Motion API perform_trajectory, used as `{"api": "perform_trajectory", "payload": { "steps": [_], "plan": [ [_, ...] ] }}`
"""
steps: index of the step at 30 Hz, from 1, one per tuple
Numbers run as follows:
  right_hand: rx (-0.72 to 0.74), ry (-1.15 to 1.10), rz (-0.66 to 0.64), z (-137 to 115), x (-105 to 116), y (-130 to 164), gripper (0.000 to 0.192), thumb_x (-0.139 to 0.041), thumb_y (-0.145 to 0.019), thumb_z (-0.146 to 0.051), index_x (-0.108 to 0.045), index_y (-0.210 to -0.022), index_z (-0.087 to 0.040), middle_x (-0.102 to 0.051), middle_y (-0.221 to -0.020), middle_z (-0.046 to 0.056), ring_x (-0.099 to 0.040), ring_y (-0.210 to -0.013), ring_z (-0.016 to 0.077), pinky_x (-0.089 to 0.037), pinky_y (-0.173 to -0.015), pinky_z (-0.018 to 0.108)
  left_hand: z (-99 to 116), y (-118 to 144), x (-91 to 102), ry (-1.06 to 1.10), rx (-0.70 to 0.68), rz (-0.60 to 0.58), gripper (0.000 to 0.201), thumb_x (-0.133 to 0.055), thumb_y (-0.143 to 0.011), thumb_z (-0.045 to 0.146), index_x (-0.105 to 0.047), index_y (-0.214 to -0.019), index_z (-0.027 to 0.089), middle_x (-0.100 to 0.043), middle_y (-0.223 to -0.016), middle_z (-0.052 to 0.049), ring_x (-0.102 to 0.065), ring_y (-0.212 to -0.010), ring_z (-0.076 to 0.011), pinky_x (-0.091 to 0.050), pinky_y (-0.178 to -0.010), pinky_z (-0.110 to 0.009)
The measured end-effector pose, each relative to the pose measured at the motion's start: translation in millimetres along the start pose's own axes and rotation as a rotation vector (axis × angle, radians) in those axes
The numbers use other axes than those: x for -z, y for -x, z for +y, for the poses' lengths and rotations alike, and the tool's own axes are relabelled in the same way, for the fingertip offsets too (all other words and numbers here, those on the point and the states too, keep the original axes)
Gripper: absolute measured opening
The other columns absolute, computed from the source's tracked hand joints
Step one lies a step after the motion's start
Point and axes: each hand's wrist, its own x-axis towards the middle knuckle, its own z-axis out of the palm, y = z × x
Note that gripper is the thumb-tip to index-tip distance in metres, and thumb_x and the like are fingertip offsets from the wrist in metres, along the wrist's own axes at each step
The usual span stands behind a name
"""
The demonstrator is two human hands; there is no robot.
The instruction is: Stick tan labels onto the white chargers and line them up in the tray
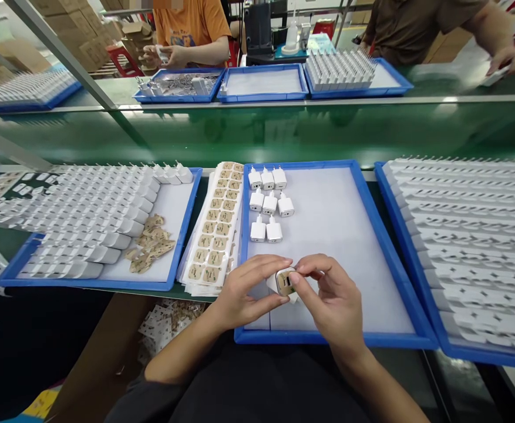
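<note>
White chargers (266, 204) — blue tray (327, 338), tan stickers (215, 226)

Bright, even overhead light washed the scene with only faint shadows, glare streaked the green conveyor belt (283, 132), the wide lens bowed the tray rows (473, 235) at the frame edges, and the far right corner blurred.

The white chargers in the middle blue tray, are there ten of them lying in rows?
No, only eight white chargers lie in rows in the middle blue tray, in three rows of three, three and two.
</note>
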Motion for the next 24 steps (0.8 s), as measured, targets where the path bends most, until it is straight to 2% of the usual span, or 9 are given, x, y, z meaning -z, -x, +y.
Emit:
{"api": "perform_trajectory", "payload": {
  "steps": [8, 11, 14, 17, 19, 21, 24],
  "plan": [
    [0.063, 0.059, -0.012, 2, -2, 1, 0.011, -0.065, -0.09, -0.014, -0.062, -0.09, -0.024, -0.061, -0.082, 0.001, -0.062, -0.077, 0.0177, -0.052, -0.069, 0.035, 0, 0, 1.7, -0.014, -0.001, 0.0, 0.053, -0.072, -0.087, 0.027, -0.055, -0.137, 0.023, -0.07, -0.122, -0.013, -0.067, -0.112, -0.0252, -0.056, -0.096, -0.04],
    [0.11, 0.174, -0.012, 3, -1, 0, 0.013, -0.067, -0.089, -0.013, -0.062, -0.092, -0.025, -0.061, -0.082, 0.0, -0.059, -0.075, 0.0165, -0.051, -0.069, 0.035, -1, 1, 1.6, -0.022, -0.027, 0.013, 0.054, -0.074, -0.086, 0.025, -0.056, -0.137, 0.022, -0.07, -0.122, -0.013, -0.067, -0.113, -0.025, -0.056, -0.097, -0.04],
    [0.136, 0.275, 0.013, 2, 3, -3, 0.022, -0.072, -0.084, -0.016, -0.063, -0.101, -0.026, -0.058, -0.093, 0.002, -0.057, -0.079, 0.0171, -0.053, -0.068, 0.033, -3, 3, 0.7, -0.012, -0.037, 0.048, 0.055, -0.076, -0.084, 0.024, -0.057, -0.136, 0.021, -0.07, -0.122, -0.013, -0.066, -0.115, -0.0243, -0.055, -0.099, -0.039],
    [0.005, 0.084, -0.148, 1, 8, -6, 0.029, -0.073, -0.084, -0.021, -0.062, -0.111, -0.028, -0.054, -0.105, 0.005, -0.058, -0.091, 0.0194, -0.057, -0.068, 0.031, -5, 6, -0.1, 0.004, -0.021, 0.097, 0.052, -0.075, -0.085, 0.025, -0.058, -0.134, 0.023, -0.069, -0.123, -0.012, -0.065, -0.116, -0.0246, -0.056, -0.097, -0.04],
    [-0.106, -0.091, -0.267, 2, 9, -6, 0.026, -0.071, -0.087, -0.023, -0.063, -0.111, -0.028, -0.055, -0.107, 0.005, -0.059, -0.095, 0.02, -0.058, -0.072, 0.032, -7, 8, -0.8, -0.003, -0.015, 0.136, 0.049, -0.076, -0.084, 0.027, -0.06, -0.131, 0.024, -0.067, -0.123, -0.012, -0.066, -0.114, -0.0251, -0.058, -0.095, -0.04],
    [-0.174, -0.217, -0.281, 5, 8, -5, 0.02, -0.068, -0.09, -0.024, -0.065, -0.109, -0.028, -0.055, -0.107, 0.006, -0.059, -0.096, 0.0199, -0.058, -0.074, 0.032, -8, 8, -2.4, -0.005, -0.021, 0.155, 0.048, -0.077, -0.083, 0.027, -0.061, -0.128, 0.024, -0.067, -0.121, -0.012, -0.067, -0.112, -0.0254, -0.059, -0.093, -0.041],
    [-0.189, -0.3, -0.205, 9, 2, -3, 0.011, -0.063, -0.092, -0.025, -0.068, -0.103, -0.027, -0.056, -0.105, 0.006, -0.058, -0.099, 0.0206, -0.057, -0.074, 0.031, -9, 7, -6.2, -0.011, -0.064, 0.177, 0.049, -0.078, -0.082, 0.025, -0.06, -0.128, 0.022, -0.067, -0.117, -0.012, -0.067, -0.111, -0.0248, -0.059, -0.095, -0.042]
  ]
}}
